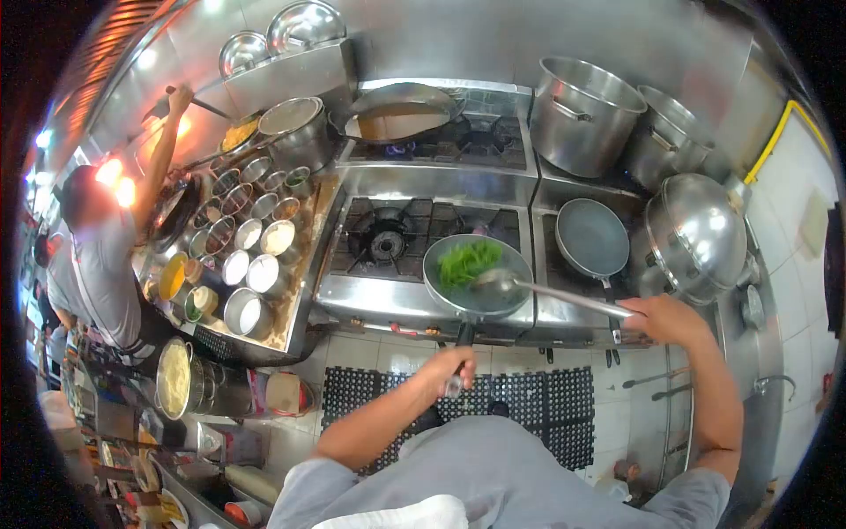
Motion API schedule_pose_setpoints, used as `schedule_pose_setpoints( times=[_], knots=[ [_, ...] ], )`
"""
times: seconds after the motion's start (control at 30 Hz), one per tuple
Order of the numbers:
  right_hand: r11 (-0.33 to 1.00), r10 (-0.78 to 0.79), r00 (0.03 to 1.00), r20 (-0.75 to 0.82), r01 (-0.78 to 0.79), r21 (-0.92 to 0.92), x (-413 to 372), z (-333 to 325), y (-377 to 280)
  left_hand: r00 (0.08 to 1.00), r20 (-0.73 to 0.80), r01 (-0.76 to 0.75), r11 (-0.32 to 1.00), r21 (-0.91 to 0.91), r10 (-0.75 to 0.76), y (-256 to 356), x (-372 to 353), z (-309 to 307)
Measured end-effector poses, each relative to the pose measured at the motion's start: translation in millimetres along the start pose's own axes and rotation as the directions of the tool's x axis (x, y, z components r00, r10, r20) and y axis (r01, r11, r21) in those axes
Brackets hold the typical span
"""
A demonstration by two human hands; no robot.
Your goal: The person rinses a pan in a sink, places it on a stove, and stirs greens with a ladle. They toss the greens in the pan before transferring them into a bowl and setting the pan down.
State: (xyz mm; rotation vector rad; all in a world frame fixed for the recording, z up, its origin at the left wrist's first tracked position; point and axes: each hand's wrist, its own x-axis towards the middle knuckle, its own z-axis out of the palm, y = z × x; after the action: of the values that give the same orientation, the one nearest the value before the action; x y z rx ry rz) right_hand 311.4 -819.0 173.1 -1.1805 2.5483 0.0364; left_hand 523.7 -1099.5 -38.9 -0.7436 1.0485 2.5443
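Observation:
My left hand (448,368) is wrapped round the handle of a grey frying pan (476,302), which sits over the front stove's right side. Chopped leafy greens (467,263) lie heaped in the pan. In my right hand (659,319) is the long handle of a metal ladle (573,299), held out from the right. The ladle's bowl rests inside the pan, touching or close beside the greens. Both hands are closed on their handles.
A second pan (592,236) lies to the right, near a large domed steel lid (696,234). Tall stockpots (582,123) and a brown-filled wok (397,122) stand behind. Left are several ingredient tins (248,315) and a co-worker (106,264) with one arm raised.

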Motion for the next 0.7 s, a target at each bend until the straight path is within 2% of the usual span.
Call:
schedule_pose_setpoints(
  times=[0.03,0.07,0.1,0.13,0.17,0.27,0.3,0.33,0.37,0.4,0.47,0.5,0.57,0.63,0.7],
  knots=[
    [1.000,-0.005,0.993,0.121,0.008,-0.023,0,-18,-6,1.000,0.006,0.016,0.999,-0.039,-0.015,15,8,3],
    [0.997,0.068,0.987,0.142,-0.071,0.015,0,-25,-22,1.000,0.004,0.017,0.999,-0.036,-0.017,20,11,8],
    [0.997,0.073,0.987,0.144,-0.076,0.017,8,-7,-25,0.998,-0.048,-0.041,0.999,-0.030,0.040,23,14,15],
    [0.995,0.097,0.995,-0.004,-0.098,-0.030,23,25,-24,0.991,-0.095,-0.099,0.995,-0.022,0.097,23,18,20],
    [0.990,0.111,0.982,-0.152,-0.123,-0.074,31,48,-24,0.987,-0.080,-0.134,0.991,0.023,0.136,5,18,20],
    [0.982,0.174,0.974,-0.143,-0.182,-0.041,35,67,-34,0.994,-0.083,-0.069,0.997,0.038,0.072,-21,-14,25],
    [0.984,0.167,0.975,-0.148,-0.175,-0.044,33,52,-30,0.994,-0.098,-0.047,0.998,0.035,0.051,-16,-26,27],
    [0.990,0.140,0.988,-0.062,-0.142,-0.021,20,28,-23,0.999,-0.038,-0.033,0.995,0.091,0.037,-15,-22,13],
    [0.994,0.110,0.993,0.035,-0.110,0.003,8,10,-20,0.995,0.009,-0.098,0.987,0.129,0.098,-9,-14,3],
    [0.995,0.103,0.994,0.039,-0.103,0.001,6,-4,-21,0.997,-0.007,-0.071,0.995,0.069,0.072,5,-3,1],
    [0.965,0.150,0.970,0.193,-0.186,0.185,5,-22,-23,0.998,-0.020,-0.054,0.998,0.019,0.054,32,11,9],
    [0.965,0.150,0.970,0.191,-0.186,0.187,11,-13,-23,0.995,-0.072,-0.075,0.997,-0.016,0.074,40,16,16],
    [0.987,0.159,0.987,-0.032,-0.158,0.034,35,28,-22,0.989,-0.120,-0.092,0.995,-0.049,0.086,29,17,21],
    [0.979,0.205,0.977,-0.051,-0.204,0.022,41,54,-25,0.982,-0.074,-0.164,0.980,0.111,0.173,-5,8,19],
    [0.972,0.224,0.966,-0.132,-0.210,0.110,37,70,-22,0.989,-0.087,-0.106,0.985,0.134,0.118,-2,-1,11]
  ],
)
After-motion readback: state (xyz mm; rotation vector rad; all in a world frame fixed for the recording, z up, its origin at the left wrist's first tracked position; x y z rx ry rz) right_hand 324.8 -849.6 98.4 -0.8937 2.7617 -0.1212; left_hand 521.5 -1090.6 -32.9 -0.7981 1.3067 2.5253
